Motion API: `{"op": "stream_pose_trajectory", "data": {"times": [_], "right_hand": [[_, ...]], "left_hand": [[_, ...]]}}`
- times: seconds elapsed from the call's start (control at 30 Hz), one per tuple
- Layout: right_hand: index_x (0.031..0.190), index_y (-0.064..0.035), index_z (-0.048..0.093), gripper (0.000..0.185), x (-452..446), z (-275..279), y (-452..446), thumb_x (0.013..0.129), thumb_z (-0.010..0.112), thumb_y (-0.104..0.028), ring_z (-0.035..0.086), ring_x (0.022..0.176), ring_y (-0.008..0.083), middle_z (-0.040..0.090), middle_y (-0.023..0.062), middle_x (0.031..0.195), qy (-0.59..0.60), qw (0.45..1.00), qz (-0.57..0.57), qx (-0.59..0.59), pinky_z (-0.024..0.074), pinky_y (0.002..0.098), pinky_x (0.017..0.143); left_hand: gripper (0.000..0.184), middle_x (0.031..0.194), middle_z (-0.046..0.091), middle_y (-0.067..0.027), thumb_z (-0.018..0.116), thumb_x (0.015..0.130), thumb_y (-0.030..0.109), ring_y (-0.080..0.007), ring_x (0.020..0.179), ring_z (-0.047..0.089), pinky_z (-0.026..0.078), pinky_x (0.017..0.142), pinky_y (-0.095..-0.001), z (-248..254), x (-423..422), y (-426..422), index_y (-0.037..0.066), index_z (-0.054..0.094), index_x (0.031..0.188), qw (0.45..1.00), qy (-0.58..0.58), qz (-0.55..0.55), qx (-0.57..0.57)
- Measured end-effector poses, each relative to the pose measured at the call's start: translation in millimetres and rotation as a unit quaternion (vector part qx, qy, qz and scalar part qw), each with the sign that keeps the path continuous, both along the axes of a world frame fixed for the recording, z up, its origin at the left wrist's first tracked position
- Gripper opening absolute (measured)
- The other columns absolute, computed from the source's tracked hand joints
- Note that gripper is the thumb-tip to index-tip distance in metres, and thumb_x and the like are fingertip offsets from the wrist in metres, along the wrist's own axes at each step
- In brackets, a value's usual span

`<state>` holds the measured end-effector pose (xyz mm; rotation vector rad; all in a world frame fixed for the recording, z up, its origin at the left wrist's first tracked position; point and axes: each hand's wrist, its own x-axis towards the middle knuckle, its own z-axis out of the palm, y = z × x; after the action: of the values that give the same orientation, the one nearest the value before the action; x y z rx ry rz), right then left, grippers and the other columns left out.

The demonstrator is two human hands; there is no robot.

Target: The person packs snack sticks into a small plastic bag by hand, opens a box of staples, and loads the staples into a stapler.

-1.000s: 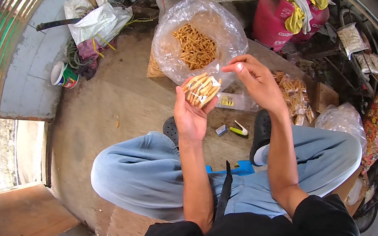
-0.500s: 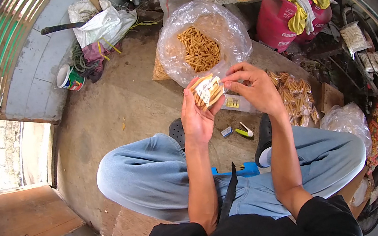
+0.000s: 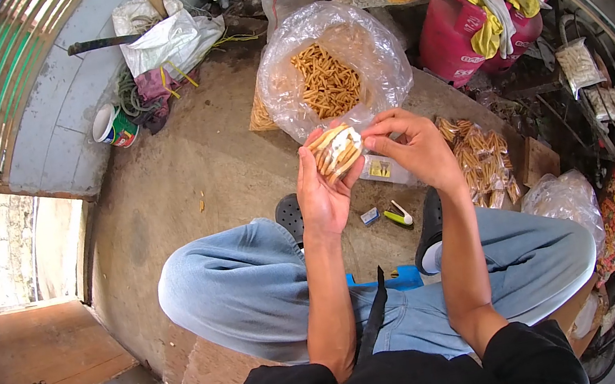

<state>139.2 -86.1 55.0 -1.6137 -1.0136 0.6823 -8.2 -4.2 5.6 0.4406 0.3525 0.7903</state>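
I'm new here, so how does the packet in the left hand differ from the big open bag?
The packet is small; the bag is far larger. The packet is held up in the left hand; the bag sits beyond it, wide open. Both are clear plastic with sticks inside.

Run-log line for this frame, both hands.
left hand: holding small clear plastic packet of tan sticks | right hand: at packet's edge | beyond: large open clear plastic bag of brown sticks

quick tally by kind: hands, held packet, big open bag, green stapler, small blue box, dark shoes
Left hand and right hand: 2
Held packet: 1
Big open bag: 1
Green stapler: 1
Small blue box: 1
Dark shoes: 2
Total: 8
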Motion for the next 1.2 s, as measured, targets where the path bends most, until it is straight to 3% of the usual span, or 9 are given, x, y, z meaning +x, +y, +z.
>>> {"op": "stream_pose_trajectory", "data": {"times": [0.2,0.27,0.47,0.53,0.57,0.63,0.67,0.73,1.2], "right_hand": [[0.093,-0.0013,0.069,0.022,0,-3,2,0.079,0.073,-0.017,0.057,0.077,0.0116,0.066,0.0057,0.090,-0.015,1.000,0.010,0.003,0.0455,0.0259,0.068],[0.095,-0.0010,0.068,0.019,0,-4,2,0.081,0.073,-0.013,0.056,0.075,0.0053,0.064,0.0009,0.083,-0.002,0.999,0.012,-0.044,0.0453,0.0212,0.066],[0.092,-0.0001,0.068,0.016,0,-9,4,0.081,0.069,-0.012,0.055,0.070,0.0080,0.067,0.0027,0.079,0.063,0.998,-0.003,-0.018,0.0458,0.0241,0.066],[0.092,0.0003,0.068,0.015,0,-9,4,0.082,0.069,-0.011,0.055,0.070,0.0068,0.066,0.0018,0.078,0.074,0.997,-0.011,-0.011,0.0451,0.0231,0.065],[0.091,0.0007,0.068,0.014,-1,-8,4,0.083,0.068,-0.011,0.054,0.070,0.0056,0.065,0.0010,0.077,0.085,0.996,-0.020,-0.005,0.0445,0.0222,0.064],[0.091,0.0009,0.068,0.013,0,-1,3,0.084,0.067,-0.010,0.053,0.070,0.0050,0.064,0.0002,0.076,0.076,0.997,-0.022,-0.008,0.0439,0.0217,0.064],[0.091,0.0011,0.068,0.012,0,1,2,0.085,0.067,-0.010,0.052,0.070,0.0044,0.063,-0.0006,0.074,0.067,0.997,-0.024,-0.011,0.0433,0.0212,0.063],[0.091,0.0011,0.068,0.012,0,1,2,0.085,0.067,-0.010,0.052,0.070,0.0042,0.063,-0.0009,0.074,0.061,0.998,-0.028,-0.005,0.0430,0.0211,0.063],[0.092,-0.0005,0.067,0.014,-1,3,0,0.085,0.068,-0.013,0.053,0.072,0.0063,0.064,0.0005,0.080,0.017,1.000,-0.011,0.012,0.0433,0.0223,0.064]], "left_hand": [[0.045,0.135,0.046,-0.0132,0.029,0.101,0.038,-0.0274,0.114,0.056,0.056,0.087,-0.0415,-4,2,-1,0.007,0.038,0.132,1.000,-0.006,-0.004,-0.019],[0.045,0.136,0.046,-0.0129,0.029,0.101,0.039,-0.0275,0.115,0.056,0.056,0.088,-0.0413,-7,3,0,0.007,0.039,0.131,1.000,-0.008,-0.008,-0.026],[0.045,0.135,0.047,-0.0129,0.026,0.102,0.039,-0.0269,0.115,0.056,0.055,0.088,-0.0412,-7,2,2,0.007,0.040,0.131,0.999,-0.021,-0.008,-0.023],[0.035,0.135,0.047,-0.0136,0.039,0.100,0.023,-0.0269,0.116,0.055,0.054,0.091,-0.0395,-4,0,2,0.006,0.039,0.131,0.998,-0.046,-0.024,-0.034],[0.035,0.135,0.047,-0.0136,0.039,0.100,0.023,-0.0269,0.116,0.055,0.054,0.091,-0.0395,-3,0,1,0.006,0.039,0.131,0.998,-0.047,-0.024,-0.034],[0.046,0.134,0.047,-0.0148,0.052,0.088,-0.002,-0.0264,0.118,0.054,0.051,0.095,-0.0354,-1,-1,-1,0.005,0.036,0.131,1.000,-0.010,-0.019,0.015],[0.046,0.134,0.047,-0.0148,0.052,0.088,-0.002,-0.0264,0.118,0.054,0.051,0.095,-0.0354,-2,-1,-1,0.005,0.036,0.131,1.000,-0.010,-0.018,0.014],[0.064,0.132,0.047,-0.0167,0.054,0.074,-0.017,-0.0257,0.119,0.052,0.048,0.098,-0.0319,-3,0,-1,0.003,0.034,0.132,1.000,-0.001,-0.016,0.023],[0.064,0.127,0.050,-0.0167,0.053,0.076,-0.018,-0.0244,0.115,0.055,0.049,0.096,-0.0333,-4,2,-1,0.003,0.033,0.133,0.999,-0.003,0.013,0.047]]}}
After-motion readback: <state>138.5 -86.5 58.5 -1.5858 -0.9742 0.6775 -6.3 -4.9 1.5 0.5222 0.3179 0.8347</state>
